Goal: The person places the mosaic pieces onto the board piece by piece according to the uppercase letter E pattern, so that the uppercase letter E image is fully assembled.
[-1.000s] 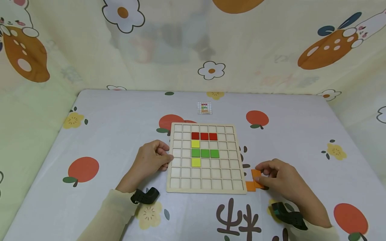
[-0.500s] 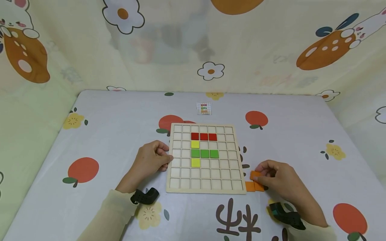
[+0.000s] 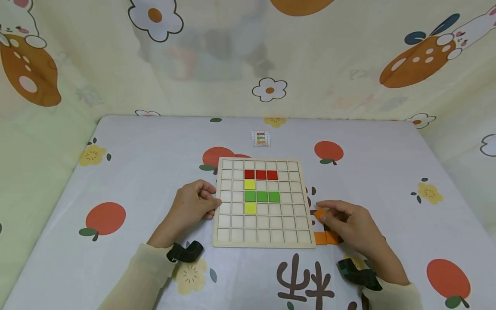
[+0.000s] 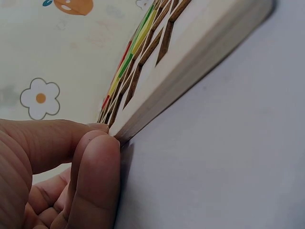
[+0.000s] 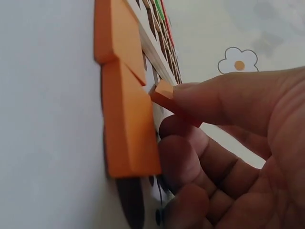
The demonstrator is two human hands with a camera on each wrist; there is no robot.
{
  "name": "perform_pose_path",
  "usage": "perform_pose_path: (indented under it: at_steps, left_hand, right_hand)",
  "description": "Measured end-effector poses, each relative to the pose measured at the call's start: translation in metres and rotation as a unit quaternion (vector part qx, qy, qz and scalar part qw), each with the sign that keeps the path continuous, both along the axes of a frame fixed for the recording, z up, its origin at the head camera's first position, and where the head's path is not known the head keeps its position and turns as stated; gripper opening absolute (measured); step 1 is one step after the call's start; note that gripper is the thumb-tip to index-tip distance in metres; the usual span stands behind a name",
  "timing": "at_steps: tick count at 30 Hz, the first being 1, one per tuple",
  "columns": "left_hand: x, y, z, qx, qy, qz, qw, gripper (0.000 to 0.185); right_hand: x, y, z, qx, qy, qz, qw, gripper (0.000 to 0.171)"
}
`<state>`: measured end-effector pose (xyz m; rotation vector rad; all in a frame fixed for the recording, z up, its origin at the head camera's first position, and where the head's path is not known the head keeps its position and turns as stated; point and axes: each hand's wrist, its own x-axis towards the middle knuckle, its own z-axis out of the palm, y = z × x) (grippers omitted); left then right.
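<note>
The right hand [image 3: 348,226] is at the near right of the tabletop [image 3: 135,172], just beside the board [image 3: 263,243]. Its grip pinches an orange tile [image 3: 320,214] between thumb and fingers [image 5: 224,100], and the right wrist view shows that tile lifted and tilted. Just below it, two more orange tiles [image 3: 326,237] lie flat side by side on the tabletop, close against the board's near right corner.

The left hand [image 3: 191,206] rests on the tabletop at the board's left edge. Its fingers are curled, and in the left wrist view thumb and fingertips [image 4: 97,157] press together against the board's rim, holding it.

The board is a pale wooden grid of square cells. A yellow tile [image 3: 250,208] sits nearest in it; behind that lie three green tiles [image 3: 262,196] in a row, then a second yellow tile [image 3: 249,184], then three red tiles [image 3: 261,174] in a row.

Farther back, well apart from the board, a small card [image 3: 261,138] with a coloured grid lies on the tabletop. A patterned curtain [image 3: 248,56] hangs behind.
</note>
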<state>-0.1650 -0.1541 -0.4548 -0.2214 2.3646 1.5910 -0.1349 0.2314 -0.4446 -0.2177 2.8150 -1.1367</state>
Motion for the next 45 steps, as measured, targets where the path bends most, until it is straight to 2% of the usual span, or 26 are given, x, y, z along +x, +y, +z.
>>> perform_pose_path:
  at_steps: [6, 10, 15, 22, 34, 45]
  left_hand:
    - [-0.0006, 0.0, -0.0001, -0.006, 0.003, -0.004, 1.0, 0.026]
    - [-0.0009, -0.0007, 0.0008, -0.004, 0.002, -0.003, 1.0, 0.025]
    - [-0.0007, -0.0013, 0.0008, 0.001, -0.001, -0.001, 1.0, 0.025]
    - [-0.0003, -0.0016, -0.0002, 0.008, -0.001, -0.002, 1.0, 0.025]
    - [-0.0003, -0.0017, -0.001, 0.006, 0.002, -0.003, 1.0, 0.024]
    - [-0.0002, -0.0012, -0.0009, 0.004, -0.001, -0.002, 1.0, 0.025]
  right_hand:
    - [-0.0005, -0.0002, 0.002, 0.024, -0.01, -0.025, 0.999, 0.029]
    - [-0.0014, -0.0001, 0.0023, 0.012, -0.011, -0.034, 0.999, 0.027]
    - [-0.0014, 0.0003, 0.0025, -0.013, -0.007, -0.025, 1.0, 0.026]
    - [-0.0002, 0.0021, 0.0047, 0.006, -0.009, -0.012, 1.0, 0.035]
    - [0.0013, -0.0021, 0.006, 0.021, -0.026, -0.021, 0.999, 0.032]
    - [-0.0003, -0.0041, 0.006, 0.04, -0.019, -0.02, 0.999, 0.032]
